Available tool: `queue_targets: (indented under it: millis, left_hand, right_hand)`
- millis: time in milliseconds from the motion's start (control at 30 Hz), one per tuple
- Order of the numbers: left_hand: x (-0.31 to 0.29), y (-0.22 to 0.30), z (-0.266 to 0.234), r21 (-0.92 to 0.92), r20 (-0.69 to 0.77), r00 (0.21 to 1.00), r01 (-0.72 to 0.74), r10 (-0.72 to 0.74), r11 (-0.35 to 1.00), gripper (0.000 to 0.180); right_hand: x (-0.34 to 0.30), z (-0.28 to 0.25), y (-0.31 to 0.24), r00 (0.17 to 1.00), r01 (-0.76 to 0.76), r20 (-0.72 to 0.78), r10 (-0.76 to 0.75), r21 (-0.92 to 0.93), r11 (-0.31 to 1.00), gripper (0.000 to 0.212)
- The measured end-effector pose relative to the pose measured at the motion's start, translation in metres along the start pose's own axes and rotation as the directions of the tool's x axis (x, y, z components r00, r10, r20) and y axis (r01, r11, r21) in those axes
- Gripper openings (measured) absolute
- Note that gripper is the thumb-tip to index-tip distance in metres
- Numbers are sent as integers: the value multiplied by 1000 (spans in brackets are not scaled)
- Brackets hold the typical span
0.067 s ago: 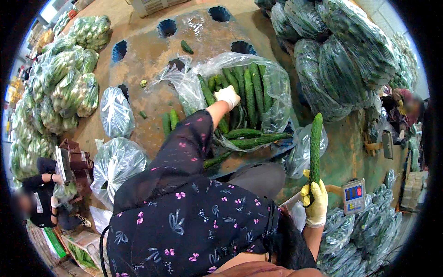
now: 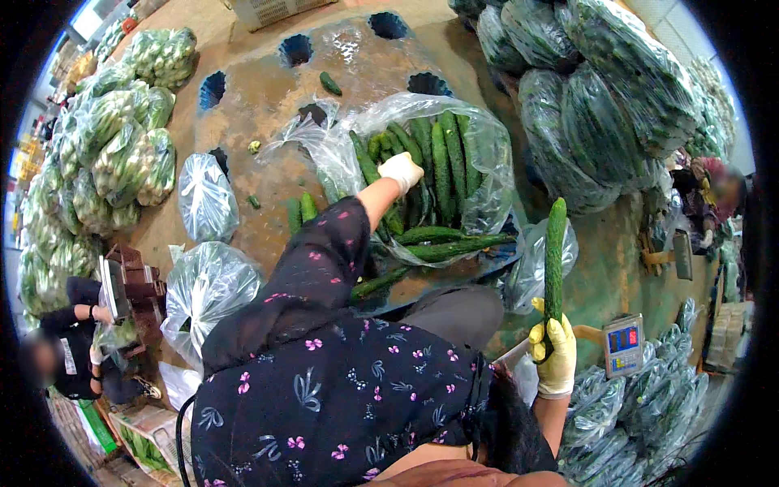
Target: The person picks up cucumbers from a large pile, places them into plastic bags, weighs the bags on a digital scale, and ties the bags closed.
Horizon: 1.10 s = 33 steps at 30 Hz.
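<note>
My right hand (image 2: 555, 357), in a pale glove, is closed around the lower end of a long green cucumber (image 2: 555, 260), which stands nearly upright at the right. At the middle, my gloved left hand (image 2: 402, 173) reaches into an open clear plastic bag (image 2: 493, 154) full of cucumbers. Its fingers are curled down over one cucumber in the row; the fingertips are hidden. Several cucumbers (image 2: 441, 162) lie side by side in the bag beyond and right of that hand. A few more cucumbers (image 2: 462, 246) lie crosswise at the bag's near side.
The bag lies on a dirty blue pallet (image 2: 341, 49) with holes. Tied plastic bags (image 2: 207, 197) sit at its left. Large bags of cucumbers (image 2: 600, 105) are stacked right. A digital scale (image 2: 622, 345) stands near my right hand. Other people (image 2: 69, 349) work at both sides.
Almost nothing differs. The whole view has shifted very slightly; both hands keep their places and the right one still holds the cucumber.
</note>
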<state>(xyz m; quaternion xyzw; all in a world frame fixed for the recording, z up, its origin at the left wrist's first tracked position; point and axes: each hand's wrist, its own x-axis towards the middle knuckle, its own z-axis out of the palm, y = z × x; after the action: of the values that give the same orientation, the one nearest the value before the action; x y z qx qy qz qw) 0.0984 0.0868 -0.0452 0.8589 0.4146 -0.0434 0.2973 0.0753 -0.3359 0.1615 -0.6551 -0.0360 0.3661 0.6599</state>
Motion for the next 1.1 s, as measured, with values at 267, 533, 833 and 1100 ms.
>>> queue_targets:
  millis: [267,533,833,1100]
  left_hand:
    - [-121,-77,-40,-955,271,925,223,265,195,42]
    - [-237,-20,-86,-988,145,809,90,570,123,59]
    - [-290,66,-85,-945,326,464,179,823,273,64]
    - [-312,126,-27,-874,481,258,58,838,483,53]
  right_hand:
    - [7,24,4,996,-46,84,33,160,986,45]
    - [-7,39,11,919,390,-5,-394,150,908,60]
    - [-13,27,5,960,150,136,-244,487,860,64]
    - [-50,-26,6,946,292,8,-324,408,865,66]
